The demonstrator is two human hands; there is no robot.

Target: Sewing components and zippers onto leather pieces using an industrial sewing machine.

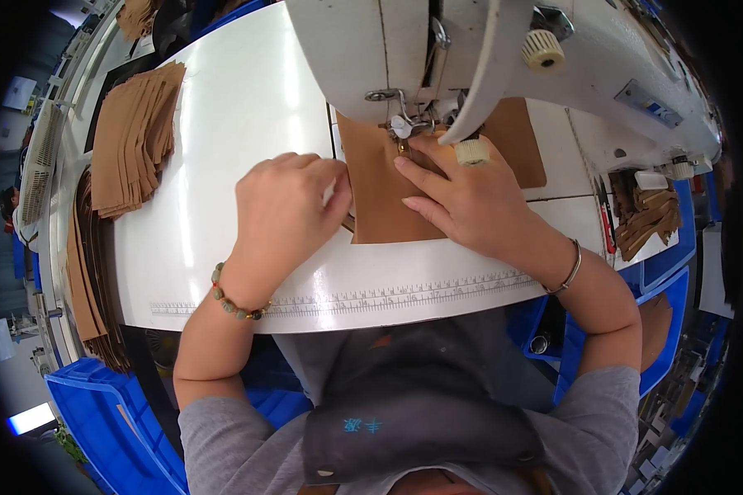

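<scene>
A brown flat piece (376,206) lies under the presser foot (401,129) of a white sewing machine (351,49), extending behind and right of it. My right hand (470,198) rests on this piece with fingers extended and apart, fingertips beside the foot and partly close under it. My left hand (289,206) is at the piece's left edge, fingers curled toward the thumb in a closed grip; what they hold, if anything, is hidden.
Brown piece stacks sit at left (136,136), hang over the left edge (91,272) and lie at right (644,214). A red-handled tool (608,231) lies right. A printed ruler strip runs along the white tabletop's (190,206) front. Blue bins (99,421) flank the table below.
</scene>
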